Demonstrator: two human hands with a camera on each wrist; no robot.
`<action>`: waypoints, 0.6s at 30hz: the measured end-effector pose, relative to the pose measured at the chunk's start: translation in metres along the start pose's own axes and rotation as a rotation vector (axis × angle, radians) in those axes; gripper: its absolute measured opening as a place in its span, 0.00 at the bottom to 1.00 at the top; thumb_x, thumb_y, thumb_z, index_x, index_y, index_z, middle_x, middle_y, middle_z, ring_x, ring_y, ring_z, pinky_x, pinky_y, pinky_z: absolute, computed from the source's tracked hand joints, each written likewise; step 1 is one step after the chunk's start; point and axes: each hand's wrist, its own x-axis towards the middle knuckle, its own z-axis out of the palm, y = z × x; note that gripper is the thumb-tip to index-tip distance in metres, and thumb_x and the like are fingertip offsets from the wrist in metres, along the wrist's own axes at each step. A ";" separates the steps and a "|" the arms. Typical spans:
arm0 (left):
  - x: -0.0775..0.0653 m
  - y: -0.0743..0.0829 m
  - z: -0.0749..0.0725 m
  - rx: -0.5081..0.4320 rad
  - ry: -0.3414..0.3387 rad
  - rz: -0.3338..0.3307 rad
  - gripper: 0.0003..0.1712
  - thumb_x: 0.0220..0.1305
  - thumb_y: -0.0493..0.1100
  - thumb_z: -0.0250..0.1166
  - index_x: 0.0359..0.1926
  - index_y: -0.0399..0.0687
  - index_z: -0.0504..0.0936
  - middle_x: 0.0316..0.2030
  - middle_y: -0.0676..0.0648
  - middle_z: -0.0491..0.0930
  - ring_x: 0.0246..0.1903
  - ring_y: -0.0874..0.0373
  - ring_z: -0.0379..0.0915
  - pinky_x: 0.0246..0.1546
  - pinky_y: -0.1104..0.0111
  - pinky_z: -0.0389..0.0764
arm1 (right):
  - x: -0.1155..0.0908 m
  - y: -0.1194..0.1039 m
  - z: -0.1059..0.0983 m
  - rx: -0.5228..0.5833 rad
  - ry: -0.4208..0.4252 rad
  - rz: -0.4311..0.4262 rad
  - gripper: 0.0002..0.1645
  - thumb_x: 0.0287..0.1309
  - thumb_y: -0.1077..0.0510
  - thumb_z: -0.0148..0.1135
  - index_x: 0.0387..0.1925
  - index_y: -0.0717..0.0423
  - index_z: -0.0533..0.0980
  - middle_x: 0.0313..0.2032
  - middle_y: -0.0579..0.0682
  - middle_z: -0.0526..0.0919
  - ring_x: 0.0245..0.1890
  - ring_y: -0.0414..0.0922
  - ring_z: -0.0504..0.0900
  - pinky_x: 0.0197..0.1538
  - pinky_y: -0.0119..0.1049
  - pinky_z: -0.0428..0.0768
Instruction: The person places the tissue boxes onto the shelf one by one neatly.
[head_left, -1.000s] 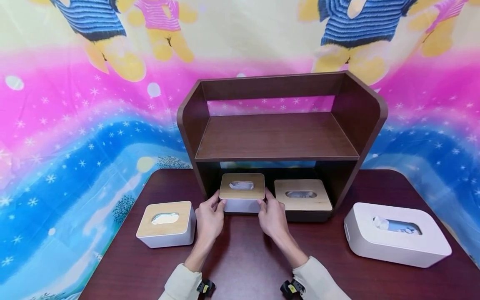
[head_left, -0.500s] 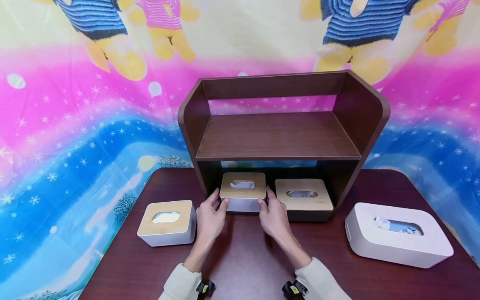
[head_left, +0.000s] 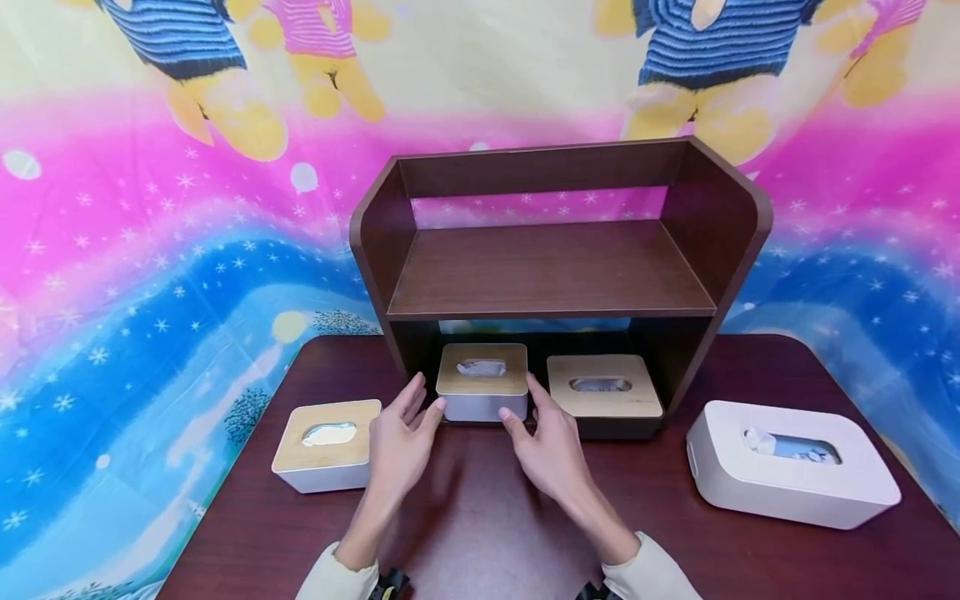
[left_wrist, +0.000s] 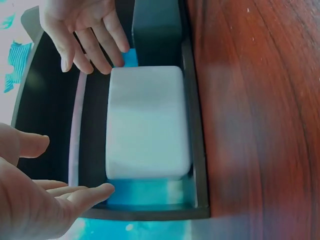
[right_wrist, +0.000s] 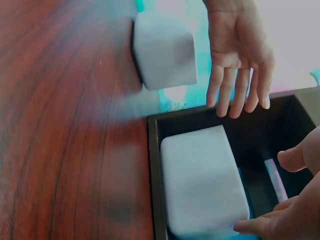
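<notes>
A white tissue box (head_left: 482, 406) with a wooden lid stands in the lower left of the brown desk shelf (head_left: 555, 268). To its left my left hand (head_left: 397, 443) has fingers extended and apart from the box. On the other side, my right hand (head_left: 553, 452) is spread, fingertips right at the box's right edge. In the left wrist view the box's white front (left_wrist: 147, 125) shows between both hands. From the right wrist, the same box (right_wrist: 204, 182) has my right fingertips at its near corner, while my left hand (right_wrist: 239, 52) hangs away from it.
Beside the box in the shelf sits a dark tissue box (head_left: 604, 408) with a wooden lid. Another white, wooden-lidded box (head_left: 330, 467) stands on the table at left, partly behind my left hand. A larger all-white tissue box (head_left: 791, 483) is at right. A printed cloth (head_left: 187, 333) hangs behind.
Both hands held the white tissue box at its sides before. They have let go and drawn back, the left one moving out to the left. The box stays in the shelf.
</notes>
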 end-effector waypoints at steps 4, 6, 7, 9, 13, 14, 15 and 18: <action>-0.005 0.002 -0.012 0.023 -0.011 0.004 0.36 0.75 0.44 0.70 0.79 0.44 0.71 0.75 0.40 0.74 0.72 0.43 0.75 0.65 0.53 0.81 | -0.007 -0.007 0.003 -0.008 0.011 -0.063 0.44 0.71 0.52 0.71 0.80 0.62 0.65 0.77 0.60 0.72 0.76 0.57 0.73 0.77 0.56 0.73; -0.007 0.003 -0.020 0.040 -0.012 0.002 0.36 0.75 0.44 0.70 0.79 0.45 0.71 0.75 0.41 0.74 0.72 0.43 0.75 0.65 0.54 0.81 | -0.011 -0.010 0.005 -0.011 0.019 -0.089 0.43 0.70 0.52 0.72 0.79 0.63 0.67 0.77 0.60 0.72 0.78 0.56 0.71 0.79 0.56 0.71; -0.008 0.003 -0.024 0.046 -0.011 0.004 0.36 0.76 0.44 0.70 0.79 0.44 0.71 0.75 0.41 0.74 0.72 0.43 0.75 0.65 0.54 0.81 | -0.012 -0.012 0.006 -0.011 0.020 -0.101 0.43 0.70 0.52 0.72 0.78 0.63 0.67 0.77 0.60 0.73 0.78 0.56 0.71 0.79 0.56 0.71; -0.010 0.004 -0.032 0.055 -0.008 0.002 0.36 0.76 0.45 0.70 0.79 0.45 0.71 0.76 0.41 0.74 0.73 0.43 0.74 0.65 0.55 0.80 | -0.015 -0.014 0.009 -0.004 0.019 -0.122 0.43 0.69 0.52 0.73 0.78 0.63 0.68 0.77 0.61 0.73 0.78 0.56 0.71 0.79 0.56 0.71; -0.015 0.002 -0.052 0.052 0.010 -0.001 0.36 0.75 0.45 0.70 0.79 0.46 0.71 0.76 0.43 0.74 0.73 0.46 0.74 0.65 0.60 0.80 | -0.020 -0.016 0.017 0.010 -0.027 -0.170 0.45 0.66 0.51 0.76 0.77 0.62 0.69 0.77 0.58 0.73 0.78 0.53 0.72 0.80 0.54 0.70; -0.016 0.001 -0.056 0.048 0.015 -0.003 0.36 0.75 0.45 0.70 0.79 0.46 0.71 0.76 0.43 0.74 0.73 0.46 0.74 0.65 0.63 0.79 | -0.020 -0.016 0.019 0.012 -0.042 -0.181 0.45 0.65 0.50 0.76 0.77 0.61 0.70 0.77 0.57 0.74 0.78 0.52 0.72 0.79 0.54 0.71; -0.017 -0.001 -0.061 0.044 0.019 -0.001 0.35 0.75 0.44 0.70 0.79 0.46 0.72 0.76 0.44 0.74 0.73 0.47 0.74 0.64 0.66 0.80 | -0.021 -0.015 0.022 0.014 -0.058 -0.188 0.45 0.64 0.50 0.77 0.77 0.60 0.70 0.76 0.56 0.75 0.77 0.52 0.73 0.79 0.53 0.72; -0.020 -0.005 -0.075 0.026 0.025 -0.003 0.35 0.74 0.42 0.71 0.78 0.43 0.72 0.76 0.45 0.74 0.73 0.49 0.73 0.61 0.75 0.80 | -0.022 -0.012 0.030 0.051 -0.107 -0.201 0.45 0.62 0.49 0.78 0.76 0.59 0.72 0.74 0.54 0.78 0.74 0.52 0.77 0.75 0.53 0.77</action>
